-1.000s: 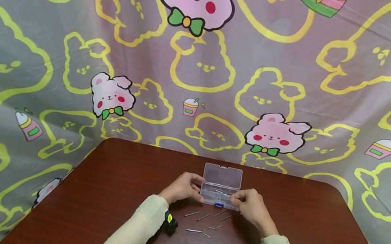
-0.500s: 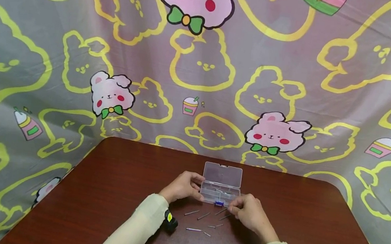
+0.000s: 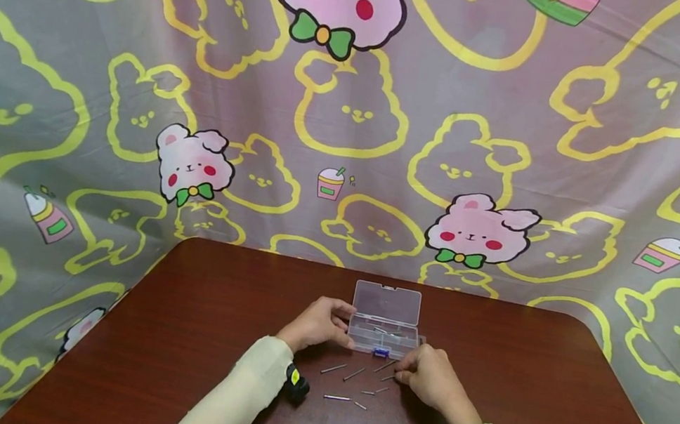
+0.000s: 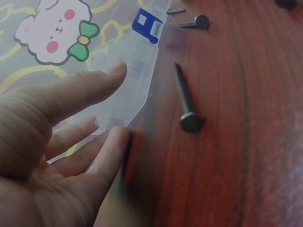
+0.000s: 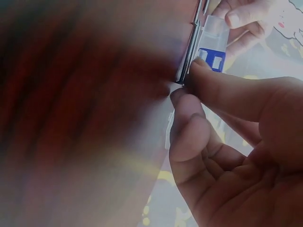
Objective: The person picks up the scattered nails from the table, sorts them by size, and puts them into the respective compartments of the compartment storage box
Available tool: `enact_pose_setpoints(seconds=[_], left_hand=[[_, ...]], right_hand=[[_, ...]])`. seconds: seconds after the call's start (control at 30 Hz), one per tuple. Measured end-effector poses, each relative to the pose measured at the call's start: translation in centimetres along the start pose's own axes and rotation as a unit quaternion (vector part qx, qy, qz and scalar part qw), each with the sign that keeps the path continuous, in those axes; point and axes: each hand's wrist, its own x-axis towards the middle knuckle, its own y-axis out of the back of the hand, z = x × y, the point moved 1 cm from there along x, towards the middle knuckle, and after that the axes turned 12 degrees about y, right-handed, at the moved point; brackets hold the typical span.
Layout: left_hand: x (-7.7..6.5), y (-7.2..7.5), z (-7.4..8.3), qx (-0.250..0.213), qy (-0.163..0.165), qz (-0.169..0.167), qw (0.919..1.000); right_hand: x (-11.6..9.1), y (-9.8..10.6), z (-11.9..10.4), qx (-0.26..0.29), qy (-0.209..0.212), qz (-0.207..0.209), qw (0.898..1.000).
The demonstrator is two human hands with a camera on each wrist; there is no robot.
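A clear plastic compartment box [image 3: 365,343] stands on the table with its lid [image 3: 386,302] raised and a blue latch [image 3: 381,352] at the front. A few nails [image 3: 387,332] lie inside it. My left hand [image 3: 316,324] holds the box's left end, thumb towards the front and fingers towards the back. In front of the box's right corner, my right hand [image 3: 431,377] pinches the end of a thin nail [image 5: 189,52] between thumb and index finger. Whether that nail is off the table I cannot tell. A flat-headed nail [image 4: 185,97] lies near the left hand.
Several more loose nails of different lengths lie in front of the box, among them a long nail [image 3: 337,398] and a short nail [image 3: 360,405] nearest me. Behind the brown table [image 3: 227,297] hangs a patterned curtain [image 3: 339,219].
My right hand has come from the box's right compartment, past its front corner, down to a nail on the table. The left hand stays at the box.
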Motion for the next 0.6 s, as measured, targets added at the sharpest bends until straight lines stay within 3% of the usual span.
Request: enact_pose_setpoints(seconds=[0.3,0.6], left_hand=[[-0.14,-0.06,0.13,0.000,0.002,0.000,1.0000],[-0.08,-0.08,0.09,-0.003,0.001,0.000,1.0000]], right_hand=[[0.14,-0.22,-0.12,-0.022,-0.016,-0.012,1.000],[-0.01,-0.49,-0.88,-0.068,-0.022,-0.058,0.996]])
